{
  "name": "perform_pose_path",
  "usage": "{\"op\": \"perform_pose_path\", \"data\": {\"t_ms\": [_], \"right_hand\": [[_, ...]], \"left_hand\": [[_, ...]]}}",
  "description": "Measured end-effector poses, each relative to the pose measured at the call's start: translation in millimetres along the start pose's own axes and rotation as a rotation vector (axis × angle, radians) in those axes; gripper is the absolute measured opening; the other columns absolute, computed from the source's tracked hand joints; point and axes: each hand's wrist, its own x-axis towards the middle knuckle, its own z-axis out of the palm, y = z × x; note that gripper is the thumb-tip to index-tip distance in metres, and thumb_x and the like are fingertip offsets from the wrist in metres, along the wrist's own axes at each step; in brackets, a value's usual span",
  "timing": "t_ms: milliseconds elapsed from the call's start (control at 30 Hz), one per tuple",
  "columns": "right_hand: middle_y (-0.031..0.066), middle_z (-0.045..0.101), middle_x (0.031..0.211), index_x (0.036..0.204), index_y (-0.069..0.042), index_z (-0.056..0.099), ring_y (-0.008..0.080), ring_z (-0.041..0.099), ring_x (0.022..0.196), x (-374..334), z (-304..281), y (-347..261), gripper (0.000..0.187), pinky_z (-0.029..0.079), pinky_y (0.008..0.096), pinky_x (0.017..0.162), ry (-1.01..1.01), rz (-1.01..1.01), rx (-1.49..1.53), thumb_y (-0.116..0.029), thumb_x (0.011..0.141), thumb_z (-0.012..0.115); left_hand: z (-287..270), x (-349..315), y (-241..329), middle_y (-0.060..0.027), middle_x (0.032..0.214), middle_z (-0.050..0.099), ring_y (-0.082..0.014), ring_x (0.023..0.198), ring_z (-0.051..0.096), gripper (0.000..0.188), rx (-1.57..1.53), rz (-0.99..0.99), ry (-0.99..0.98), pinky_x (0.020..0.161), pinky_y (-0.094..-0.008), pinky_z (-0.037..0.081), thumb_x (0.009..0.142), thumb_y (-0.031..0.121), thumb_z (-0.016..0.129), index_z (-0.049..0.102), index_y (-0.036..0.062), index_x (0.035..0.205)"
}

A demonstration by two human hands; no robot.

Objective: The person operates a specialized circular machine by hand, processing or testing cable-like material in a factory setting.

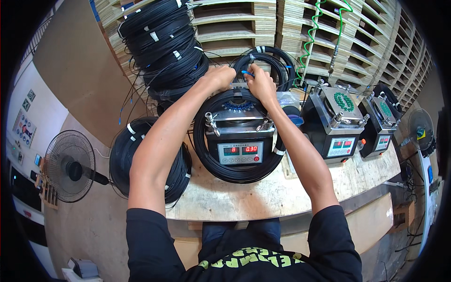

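Note:
A bench polishing machine (240,153) with a lit red display stands in front of me. Blue connectors (238,106) form a ring on its metal top. A coil of black cable (201,141) hangs around the machine's body. Both hands are over the far side of its top. My left hand (221,79) is closed, its fingertips curled downward; whatever they grip is hidden. My right hand (262,85) pinches a small blue connector (247,73), pointing up and left. Just beyond the hands, another black cable coil (287,66) leans upright with white ties.
Tall stacked black cable coils (159,42) rise at the back left, with another coil (134,141) below. Two similar machines (334,117) (383,120) stand right on the wooden table (225,202). A fan (73,164) is at left. Wooden pallets (235,21) line the back.

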Motion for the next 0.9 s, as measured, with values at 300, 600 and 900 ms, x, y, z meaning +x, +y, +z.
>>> {"op": "perform_pose_path", "data": {"t_ms": [300, 600, 900], "right_hand": [[0.0197, 0.07, 0.097, 0.103, -0.01, 0.067, 0.0412, 0.066, 0.094, -3.0, 0.2, -3.6, 0.023, 0.052, 0.051, 0.078, 0.011, 0.033, -0.006, -0.025, 0.087, 0.066], [0.0216, 0.07, 0.097, 0.105, -0.009, 0.069, 0.0408, 0.067, 0.094, -7.6, -1.6, -4.1, 0.023, 0.052, 0.0506, 0.079, 0.061, 0.081, -0.044, -0.024, 0.088, 0.064], [0.0244, 0.067, 0.092, 0.104, -0.005, 0.064, 0.0422, 0.065, 0.089, -2.6, 5.5, 0.7, 0.02, 0.051, 0.0501, 0.077, 0.153, -0.169, 0.076, -0.008, 0.086, 0.056]], "left_hand": [[8.1, -1.7, -9.0, -0.0223, 0.1, 0.068, -0.0372, 0.101, 0.065, 0.023, -0.11, 0.06, 0.001, 0.082, -0.0457, 0.053, 0.085, 0.02, 0.071, 0.069, 0.0005, 0.098], [11.4, -27.5, -1.5, -0.0187, 0.093, 0.067, -0.0396, 0.094, 0.064, 0.024, -0.212, 0.179, 0.311, 0.074, -0.0489, 0.052, 0.091, 0.025, 0.064, 0.065, 0.0027, 0.1], [13.5, -65.4, -19.4, -0.0158, 0.111, 0.061, -0.0367, 0.104, 0.062, 0.031, -0.036, 0.092, 0.543, 0.079, -0.0478, 0.05, 0.093, 0.018, 0.058, 0.059, 0.0116, 0.123]]}}
